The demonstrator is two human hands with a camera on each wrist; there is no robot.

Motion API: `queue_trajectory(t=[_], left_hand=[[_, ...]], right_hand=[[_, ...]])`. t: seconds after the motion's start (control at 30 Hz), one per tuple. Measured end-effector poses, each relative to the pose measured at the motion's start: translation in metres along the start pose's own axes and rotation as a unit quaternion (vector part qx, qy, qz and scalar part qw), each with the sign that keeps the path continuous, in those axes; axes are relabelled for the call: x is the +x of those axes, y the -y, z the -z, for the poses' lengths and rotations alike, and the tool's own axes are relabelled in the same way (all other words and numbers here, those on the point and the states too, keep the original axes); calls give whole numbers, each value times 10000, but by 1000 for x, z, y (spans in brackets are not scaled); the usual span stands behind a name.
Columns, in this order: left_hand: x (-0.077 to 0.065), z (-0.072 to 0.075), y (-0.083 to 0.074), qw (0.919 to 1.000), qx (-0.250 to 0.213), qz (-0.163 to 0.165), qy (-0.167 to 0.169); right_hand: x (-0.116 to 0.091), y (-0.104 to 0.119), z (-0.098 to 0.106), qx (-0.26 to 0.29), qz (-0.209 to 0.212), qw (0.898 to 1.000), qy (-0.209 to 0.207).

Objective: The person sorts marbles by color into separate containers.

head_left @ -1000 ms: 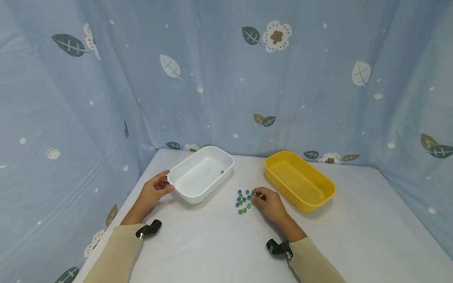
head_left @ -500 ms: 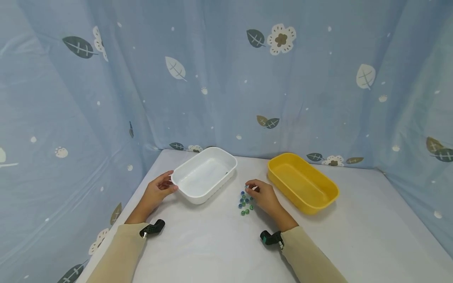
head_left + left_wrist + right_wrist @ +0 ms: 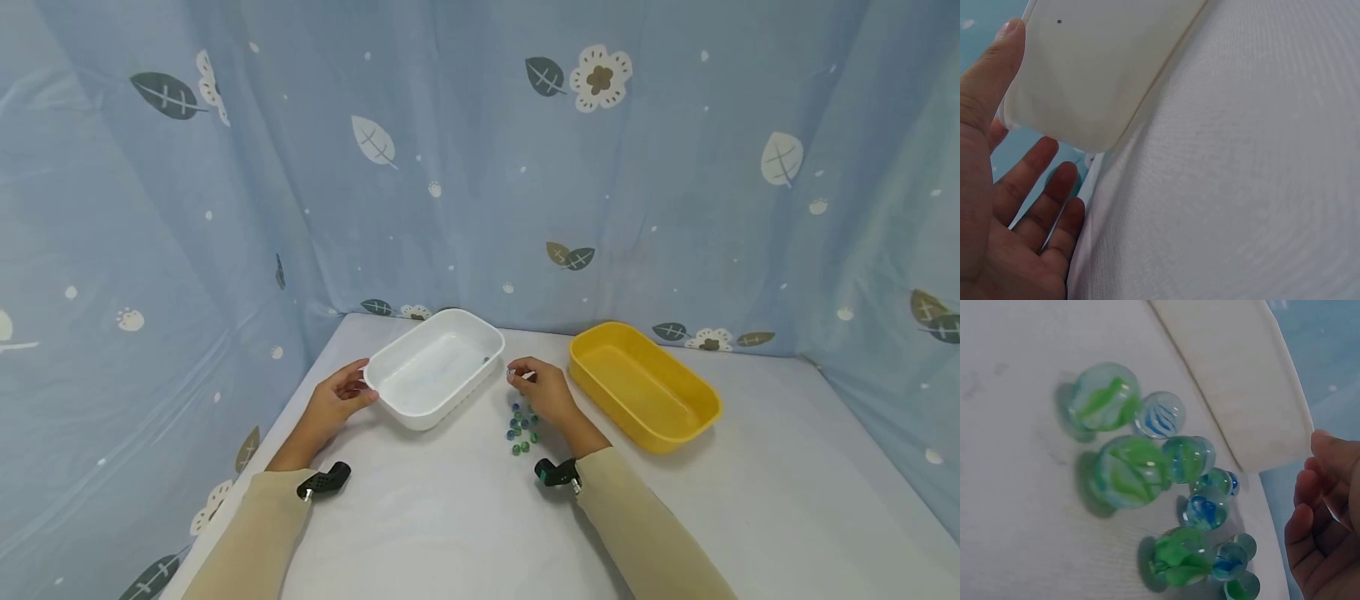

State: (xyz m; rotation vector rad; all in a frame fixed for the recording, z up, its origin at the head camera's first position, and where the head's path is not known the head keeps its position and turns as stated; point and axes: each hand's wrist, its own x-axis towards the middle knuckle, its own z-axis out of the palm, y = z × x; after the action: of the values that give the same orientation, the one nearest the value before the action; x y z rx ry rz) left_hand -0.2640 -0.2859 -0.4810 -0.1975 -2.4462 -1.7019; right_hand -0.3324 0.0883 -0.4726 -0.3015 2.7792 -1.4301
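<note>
My left hand holds the near-left corner of a white plastic basin, thumb on one side and fingers on the other. The left wrist view shows the thumb tip by the rim of the white basin and the lower fingers spread under it. At the basin's right side, my right hand pinches a small glass marble between thumb and fingertips. Below that hand lies a loose group of several green and blue swirled marbles on the white cloth. One marble sits inside the basin.
A yellow plastic basin stands at the right, angled, with nothing inside. White cloth covers the table. A blue patterned curtain hangs behind the table and along its sides.
My right hand has lifted from the marble group with a marble and moved up and left toward the white basin. The left hand keeps its place at the basin's corner.
</note>
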Motion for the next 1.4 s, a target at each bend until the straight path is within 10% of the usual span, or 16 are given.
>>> queue_trajectory(t=[0.7, 1.4], left_hand=[[-8, -1, -15, 10000, 61, 53, 23], [-7, -1, -17, 9999, 117, 22, -12]], right_hand=[[45, 17, -8, 2, 387, 9992, -75], [26, 9, 0, 237, 282, 9990, -266]])
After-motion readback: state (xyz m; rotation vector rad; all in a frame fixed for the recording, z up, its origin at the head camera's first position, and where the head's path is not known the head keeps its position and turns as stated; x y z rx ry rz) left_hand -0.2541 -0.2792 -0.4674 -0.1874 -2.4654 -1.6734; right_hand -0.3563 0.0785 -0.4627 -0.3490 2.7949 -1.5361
